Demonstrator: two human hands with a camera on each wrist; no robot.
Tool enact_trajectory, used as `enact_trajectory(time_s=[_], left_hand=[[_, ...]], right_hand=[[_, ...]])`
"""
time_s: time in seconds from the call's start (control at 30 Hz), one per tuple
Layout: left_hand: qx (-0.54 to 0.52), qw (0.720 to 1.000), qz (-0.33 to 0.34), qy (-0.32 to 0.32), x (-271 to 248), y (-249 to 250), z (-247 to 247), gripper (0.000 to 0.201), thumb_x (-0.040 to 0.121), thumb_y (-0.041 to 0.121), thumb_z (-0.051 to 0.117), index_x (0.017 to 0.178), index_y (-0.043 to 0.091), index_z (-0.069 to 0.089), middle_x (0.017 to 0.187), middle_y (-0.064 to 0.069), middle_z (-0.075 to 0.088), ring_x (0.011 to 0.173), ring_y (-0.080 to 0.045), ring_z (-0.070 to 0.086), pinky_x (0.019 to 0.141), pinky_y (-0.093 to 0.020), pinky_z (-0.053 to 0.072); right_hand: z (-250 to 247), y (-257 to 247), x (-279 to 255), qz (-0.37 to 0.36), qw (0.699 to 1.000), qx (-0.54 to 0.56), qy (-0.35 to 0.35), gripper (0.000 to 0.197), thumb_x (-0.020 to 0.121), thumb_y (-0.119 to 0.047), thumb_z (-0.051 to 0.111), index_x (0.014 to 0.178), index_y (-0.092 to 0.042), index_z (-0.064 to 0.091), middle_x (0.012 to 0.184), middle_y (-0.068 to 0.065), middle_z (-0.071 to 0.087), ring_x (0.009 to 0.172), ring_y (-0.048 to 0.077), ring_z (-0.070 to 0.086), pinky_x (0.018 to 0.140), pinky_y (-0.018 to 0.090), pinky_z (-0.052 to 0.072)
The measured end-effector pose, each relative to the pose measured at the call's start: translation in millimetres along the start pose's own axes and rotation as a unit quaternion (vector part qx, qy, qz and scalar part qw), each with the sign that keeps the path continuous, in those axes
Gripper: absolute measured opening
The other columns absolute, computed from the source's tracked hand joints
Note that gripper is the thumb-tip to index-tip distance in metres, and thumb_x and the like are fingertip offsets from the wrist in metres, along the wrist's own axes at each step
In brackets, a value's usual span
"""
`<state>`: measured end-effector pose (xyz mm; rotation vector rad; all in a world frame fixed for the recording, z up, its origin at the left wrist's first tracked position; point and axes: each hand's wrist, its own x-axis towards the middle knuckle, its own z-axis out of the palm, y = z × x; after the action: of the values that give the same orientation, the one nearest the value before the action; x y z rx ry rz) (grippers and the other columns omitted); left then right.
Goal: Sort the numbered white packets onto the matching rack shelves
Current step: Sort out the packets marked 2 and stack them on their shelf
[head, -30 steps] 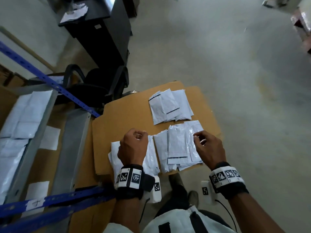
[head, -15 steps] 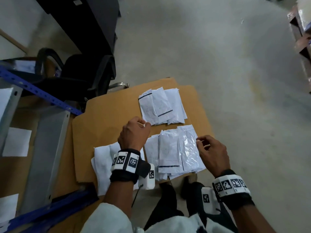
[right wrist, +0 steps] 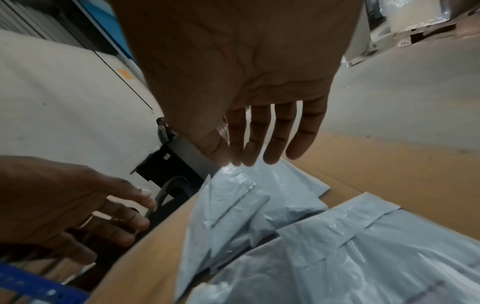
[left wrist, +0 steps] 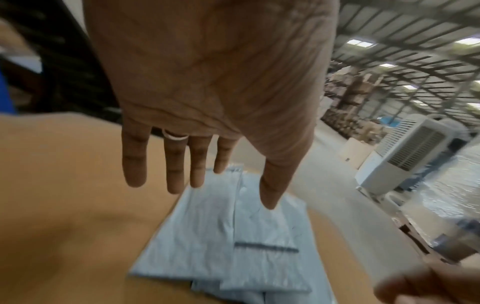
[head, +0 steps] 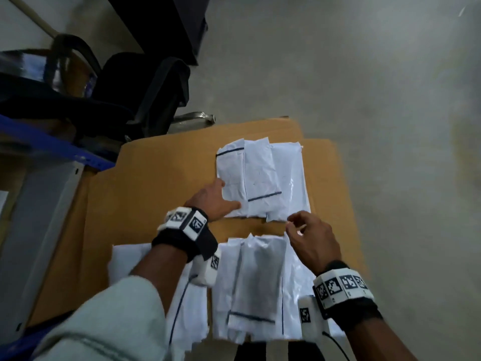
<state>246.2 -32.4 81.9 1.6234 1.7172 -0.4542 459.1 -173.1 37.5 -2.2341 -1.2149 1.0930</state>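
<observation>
far packet stack [head: 263, 178] at 12 o'clock on cardboard sheet [head: 156, 183], overlapped | left hand [head: 212, 198] fingers straight, flat at stack's 8 o'clock edge | right hand [head: 311, 239] fingers extended, holding nothing, at stack's 5 o'clock corner | near packet stack [head: 257, 287] at 6 o'clock | blue rack beam [head: 52, 144] at 9 o'clock | black office chair [head: 145, 92] at 11 o'clock

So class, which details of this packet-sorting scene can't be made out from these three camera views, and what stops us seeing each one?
- Numbers on the far packets: head view, marks too faint; left wrist view, blurred.
- Left packet pile: head view, largely hidden by the left hand's arm and sleeve.
- Near packets: head view, motion-blurred.
- Rack shelves: head view, cut off by the left edge.
- Whether the right hand touches a packet: unclear.
</observation>
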Motion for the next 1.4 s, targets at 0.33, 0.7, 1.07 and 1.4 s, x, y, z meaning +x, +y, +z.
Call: enact_trajectory(time_s=[0.33,0.7,1.07,1.4], left_hand=[[-0.227,0.956,-0.082,0.165,92.1,-23.5,109.0,0.088,0.083,0.055,0.072,0.152,0.019,0.032,0.154,-0.012,0.037,0.138,-0.034,0.040,0.112,-0.051,0.037],[-0.277,0.911,-0.112,0.286,120.2,-43.8,122.6,0.049,0.080,0.025,0.082,0.122,0.016,0.058,0.097,0.001,0.066,0.098,-0.026,0.064,0.090,-0.044,0.053],[-0.201,0.925,-0.175,0.271,109.8,-32.6,114.9,0.020,0.085,0.013,0.060,0.099,0.022,0.048,0.115,-0.009,0.057,0.108,-0.034,0.053,0.099,-0.046,0.038],[-0.141,0.964,-0.129,0.183,113.9,-10.1,107.3,0.129,0.056,0.084,0.072,0.156,0.026,0.013,0.158,-0.011,0.026,0.144,-0.035,0.027,0.115,-0.053,0.018]], right_hand=[[39.6,29.4,110.6,-0.007,0.997,-0.069,-0.021,0.027,0.092,-0.059,0.060,0.092,-0.033,0.066,0.093,-0.011,0.062,0.085,0.011,0.059,0.070,0.031,0.046],[40.5,32.8,115.8,-0.014,0.999,0.043,0.001,0.019,0.096,-0.037,0.064,0.081,-0.027,0.061,0.080,-0.012,0.067,0.073,0.006,0.065,0.062,0.027,0.052],[7.0,57.7,110.0,0.054,0.990,-0.126,0.020,0.028,0.093,-0.041,0.062,0.109,-0.019,0.057,0.109,0.006,0.063,0.098,0.027,0.055,0.076,0.037,0.045],[46.5,26.4,122.4,-0.048,0.985,-0.167,-0.006,0.105,0.073,-0.081,0.064,0.154,-0.029,0.023,0.162,0.009,0.023,0.143,0.034,0.027,0.109,0.055,0.038]])
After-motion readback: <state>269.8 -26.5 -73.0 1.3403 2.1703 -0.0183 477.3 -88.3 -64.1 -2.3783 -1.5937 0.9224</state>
